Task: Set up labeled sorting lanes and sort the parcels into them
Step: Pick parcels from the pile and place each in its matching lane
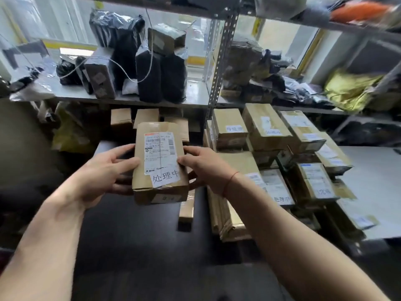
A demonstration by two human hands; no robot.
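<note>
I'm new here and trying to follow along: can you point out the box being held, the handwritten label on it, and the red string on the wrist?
held cardboard parcel (160,193), head view, lower front edge.
handwritten label (165,177), head view, middle of the white slip.
red wrist string (230,181), head view, strand across the right wrist.

Both bare forearms reach forward and inward from the lower corners of the view, the hands level with each other. The left hand (104,170) holds a cardboard parcel (160,166) by its left side, thumb lying on the top face and fingers curled beneath. The right hand (204,166) grips the opposite side, thumb pressed on top, with a thin red string round the wrist.
</note>
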